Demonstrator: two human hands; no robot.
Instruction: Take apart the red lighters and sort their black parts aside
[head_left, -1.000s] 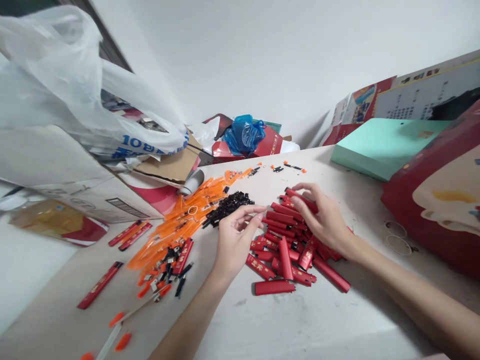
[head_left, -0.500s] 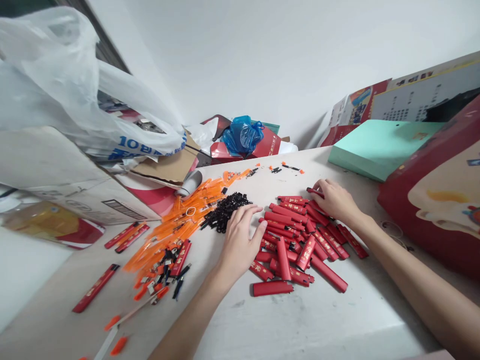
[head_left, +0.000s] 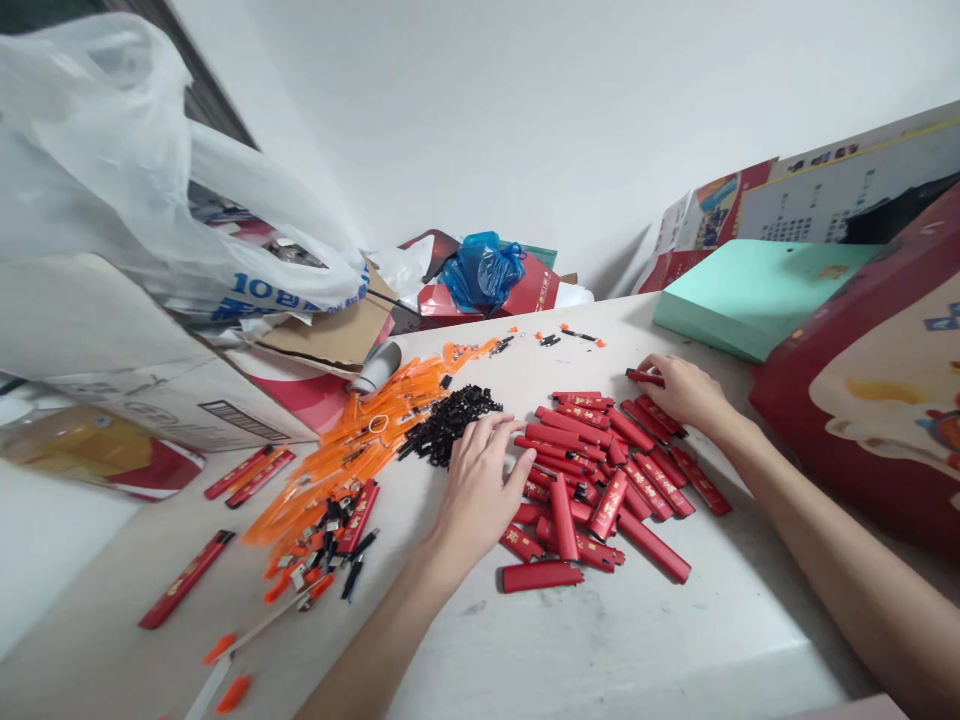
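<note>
A heap of slim red casings (head_left: 589, 445), several with gold lettering, lies on the white table. My right hand (head_left: 682, 390) is closed on one red casing (head_left: 643, 377) at the heap's far right edge, with its fingertips around the casing's end. My left hand (head_left: 484, 485) is open, palm down, with nothing seen in it. Its fingers lie between the red heap and a pile of small black parts (head_left: 450, 422), and its thumb is close to the nearest casings. What lies under the left palm is hidden.
Orange translucent strips (head_left: 360, 440) spread left of the black pile, with small metal-ended pieces (head_left: 315, 555) in front. Single red casings (head_left: 186, 580) lie far left. A cardboard box (head_left: 142, 360) and plastic bag stand left; a mint-green box (head_left: 757, 290) and a red carton (head_left: 877, 400) stand right.
My right hand has shifted slightly to the right with the red casing, away from the heap. My left hand stays nearly in place, and the view has moved a little.
</note>
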